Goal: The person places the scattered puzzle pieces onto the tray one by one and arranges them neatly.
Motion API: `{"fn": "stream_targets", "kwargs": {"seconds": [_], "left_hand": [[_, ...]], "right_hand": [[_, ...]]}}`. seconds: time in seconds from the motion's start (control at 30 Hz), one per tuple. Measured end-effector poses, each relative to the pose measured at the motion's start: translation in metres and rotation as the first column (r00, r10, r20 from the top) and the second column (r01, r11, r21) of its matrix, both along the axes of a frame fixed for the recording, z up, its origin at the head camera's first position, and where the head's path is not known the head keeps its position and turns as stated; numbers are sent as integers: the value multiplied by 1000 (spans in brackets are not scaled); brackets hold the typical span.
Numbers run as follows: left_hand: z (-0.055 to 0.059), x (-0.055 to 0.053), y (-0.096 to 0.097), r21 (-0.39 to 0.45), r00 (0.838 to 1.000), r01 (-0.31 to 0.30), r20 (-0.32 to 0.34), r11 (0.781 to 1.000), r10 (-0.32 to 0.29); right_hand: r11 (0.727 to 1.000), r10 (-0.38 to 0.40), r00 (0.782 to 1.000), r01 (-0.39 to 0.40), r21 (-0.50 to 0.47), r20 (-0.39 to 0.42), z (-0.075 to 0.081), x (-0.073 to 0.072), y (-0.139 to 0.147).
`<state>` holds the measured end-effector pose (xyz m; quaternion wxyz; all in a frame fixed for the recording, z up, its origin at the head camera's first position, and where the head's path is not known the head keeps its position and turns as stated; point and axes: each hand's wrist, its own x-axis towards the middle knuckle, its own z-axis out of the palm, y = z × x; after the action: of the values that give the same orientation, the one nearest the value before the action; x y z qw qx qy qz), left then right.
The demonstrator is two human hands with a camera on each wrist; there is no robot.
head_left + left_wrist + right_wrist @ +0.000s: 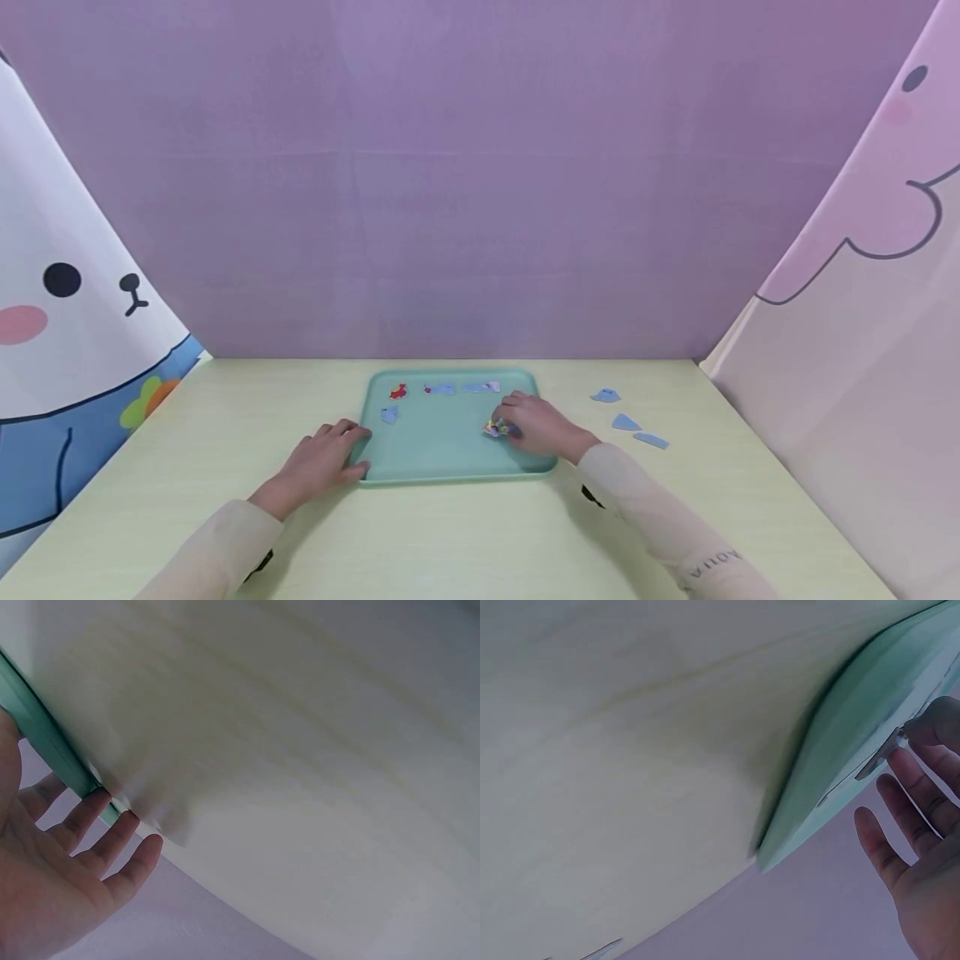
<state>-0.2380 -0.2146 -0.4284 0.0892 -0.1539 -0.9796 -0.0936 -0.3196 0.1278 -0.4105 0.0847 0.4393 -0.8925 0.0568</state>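
- Head view: only one w/ the whole green tray (427, 450), lower ctr of pic, on the pale table (450, 542); purple backdrop (480, 183) fills the upper middle.
- Same view: along tray's upper edge, L to R, a red piece (398, 391), a blue piece w/ red bit (442, 389), a pale blue piece (480, 387); small blue piece (389, 415) just below the red one.
- Same view: 3 loose blue pieces (626, 422) on the table, right of tray.
- L hand (318, 458): comes in from lower left, at tray's left edge, fingers touching rim.
- R hand (536, 427): comes in from lower right, over tray's right part, fingers bent down on a multicolored piece (496, 428), ctr-right of tray.
- L wrist view: shows L palm, hidden in head view; hand at lower left of pic, fingers spread & nearly straight, by the rim. Grip relaxed, nothing pinched.
- R wrist view: shows held piece edge-on, thin & tilted, right side of pic. Thumb & index pinch it, approx. no gap beyond its thickness; other fingers fanned loosely. Can't tell if piece touches tray floor.
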Motion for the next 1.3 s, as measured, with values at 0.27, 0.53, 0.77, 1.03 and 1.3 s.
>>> {"fn": "stream_targets", "kwargs": {"seconds": [0.27,0.53,0.77,1.03,1.3], "left_hand": [[1,0,1,1,1000,-2,5,1000,2],[0,0,0,-1,1000,-7,5,1000,7],[0,0,0,1,1000,0,2,1000,0],[-1,-1,0,-5,1000,2,-1,1000,-2],[0,-1,0,-3,1000,2,0,1000,-2]], "right_hand": [[999,-1,1000,1,40,21,4,-6,-23],[997,13,1000,-14,81,13,6,-13,-43],[994,-8,1000,6,113,22,7,-17,-61],[992,-15,998,8,123,57,9,-24,-84],[991,-20,999,15,136,39,6,-34,-102]]}}
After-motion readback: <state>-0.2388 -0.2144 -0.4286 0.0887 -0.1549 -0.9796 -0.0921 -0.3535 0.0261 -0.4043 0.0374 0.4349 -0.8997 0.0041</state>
